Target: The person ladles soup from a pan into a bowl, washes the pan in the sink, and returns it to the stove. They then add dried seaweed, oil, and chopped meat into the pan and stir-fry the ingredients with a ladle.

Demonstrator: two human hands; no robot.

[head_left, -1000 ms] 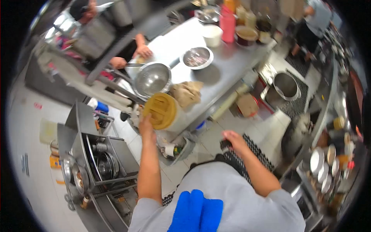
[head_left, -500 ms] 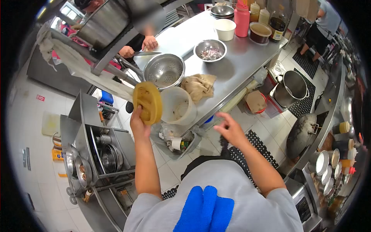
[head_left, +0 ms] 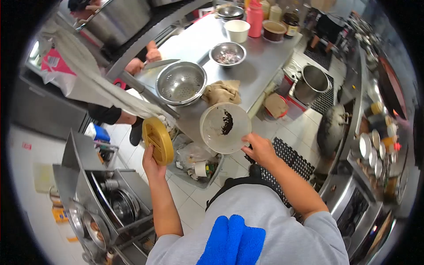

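Note:
My left hand (head_left: pixel 154 164) grips a round yellow lid (head_left: pixel 157 140) from below, held tilted out to the left. With my right hand (head_left: pixel 259 149) I pinch the rim of a translucent plastic tub (head_left: pixel 221 137), tipped so that its inside shows. A dark, crumbly streak (head_left: pixel 227 123) lies on the tub's inner surface. Just beyond the tub, a crumpled tan cloth (head_left: pixel 221 92) rests on the steel table (head_left: pixel 258 70), beside a metal colander (head_left: pixel 181 82). Below and between my hands stands a grey bin (head_left: pixel 204 180) with plastic bags and waste in it.
Across the table a co-worker's hand (head_left: pixel 134 66) holds a knife (head_left: pixel 162 63) near the colander. A steel bowl (head_left: pixel 227 54) of chopped pieces, a white tub (head_left: pixel 237 31) and a pink bottle (head_left: pixel 255 18) stand farther back. A large pot (head_left: pixel 312 84) is at the right.
My right hand, free before, has taken hold of the tub and tilted it off the table edge. The yellow lid has moved left and down in my left hand.

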